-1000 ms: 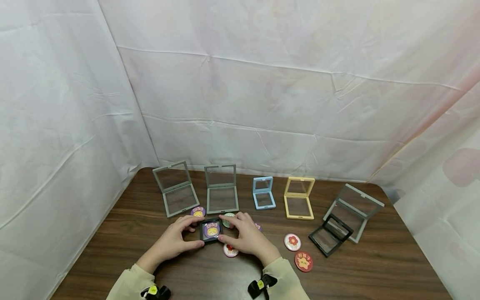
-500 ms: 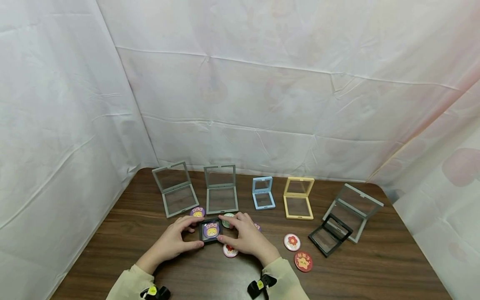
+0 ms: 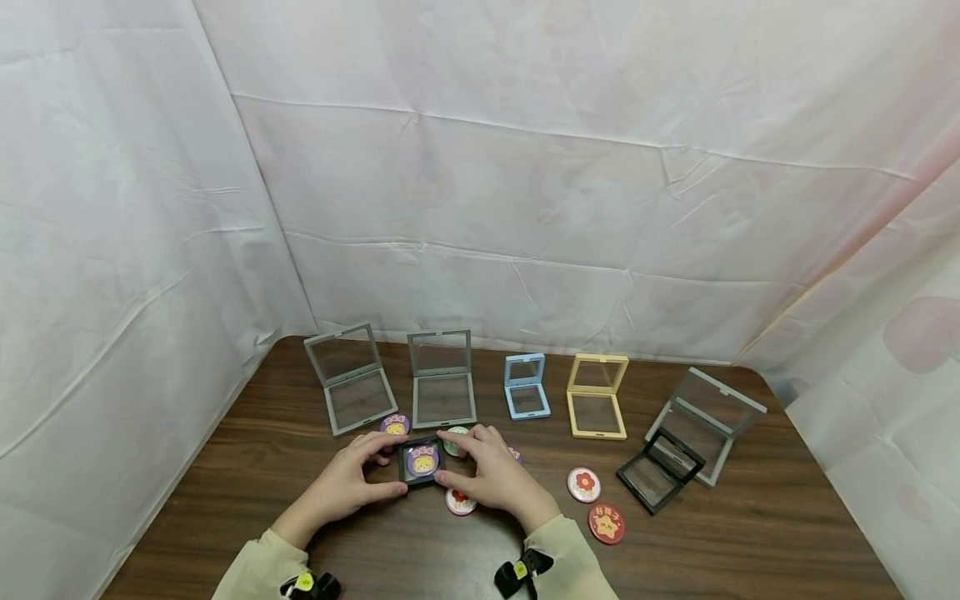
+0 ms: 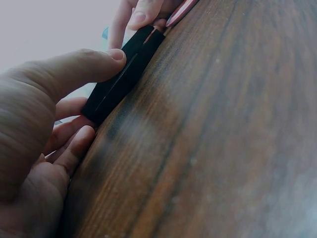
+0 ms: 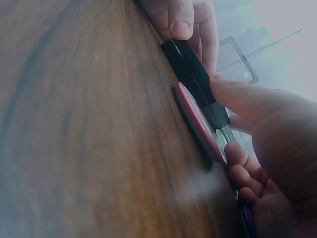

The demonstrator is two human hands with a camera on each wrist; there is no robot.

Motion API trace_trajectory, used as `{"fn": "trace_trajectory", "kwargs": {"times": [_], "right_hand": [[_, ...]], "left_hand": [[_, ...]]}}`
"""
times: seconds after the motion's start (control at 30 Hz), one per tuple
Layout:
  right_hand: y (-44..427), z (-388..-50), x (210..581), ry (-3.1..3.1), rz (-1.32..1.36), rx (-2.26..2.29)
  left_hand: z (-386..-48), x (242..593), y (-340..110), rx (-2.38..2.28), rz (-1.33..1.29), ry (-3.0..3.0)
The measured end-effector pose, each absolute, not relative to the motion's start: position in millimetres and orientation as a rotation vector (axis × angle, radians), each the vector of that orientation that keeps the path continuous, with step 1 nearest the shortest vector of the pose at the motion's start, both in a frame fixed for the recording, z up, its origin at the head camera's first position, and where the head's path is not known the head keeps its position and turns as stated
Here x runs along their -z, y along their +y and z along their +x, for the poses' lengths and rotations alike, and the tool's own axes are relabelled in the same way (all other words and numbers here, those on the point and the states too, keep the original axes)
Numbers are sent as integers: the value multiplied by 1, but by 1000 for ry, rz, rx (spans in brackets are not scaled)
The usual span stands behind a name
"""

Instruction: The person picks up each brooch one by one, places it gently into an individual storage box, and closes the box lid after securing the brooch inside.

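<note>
Both hands hold a small square black display case [image 3: 420, 482] low at the table, its clear window framing a purple badge [image 3: 423, 460] with a yellow cartoon face. My left hand [image 3: 341, 479] pinches the left side, thumb at the near corner and fingers at the far one. On the opposite side my right hand [image 3: 497, 473] grips likewise. A thin seam runs along the edge of the case [image 4: 116, 87] in the left wrist view. Close by lie another purple badge [image 3: 394, 424], a green badge [image 3: 452, 448] partly hidden by fingers, and a white flower badge [image 3: 461, 502].
Behind stand opened frames: two grey ones [image 3: 444, 423] [image 3: 363, 423], a blue one [image 3: 528, 414] and a yellow one [image 3: 600, 434]. At right a black frame [image 3: 657, 506] overlaps a grey one [image 3: 723, 458]. A flower badge [image 3: 583, 485] and a red badge [image 3: 606, 523] lie nearer.
</note>
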State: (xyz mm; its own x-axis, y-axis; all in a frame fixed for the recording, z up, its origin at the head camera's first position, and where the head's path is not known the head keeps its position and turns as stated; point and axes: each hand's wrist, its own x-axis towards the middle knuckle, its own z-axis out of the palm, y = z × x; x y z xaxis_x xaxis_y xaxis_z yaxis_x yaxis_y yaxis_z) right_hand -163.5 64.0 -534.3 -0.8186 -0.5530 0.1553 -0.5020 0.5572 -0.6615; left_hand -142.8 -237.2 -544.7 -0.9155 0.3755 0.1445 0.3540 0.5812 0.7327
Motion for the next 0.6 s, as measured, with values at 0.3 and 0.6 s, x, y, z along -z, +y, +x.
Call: {"fn": "trace_trajectory", "kwargs": {"times": [0.3,0.6], "right_hand": [[64,-164,535,2719,-928,1104],[63,-163,533,2732,-936,1075]], "left_hand": [[-143,544,-237,-1274,645,2771],[-144,547,-238,-1279,657,2775]]}}
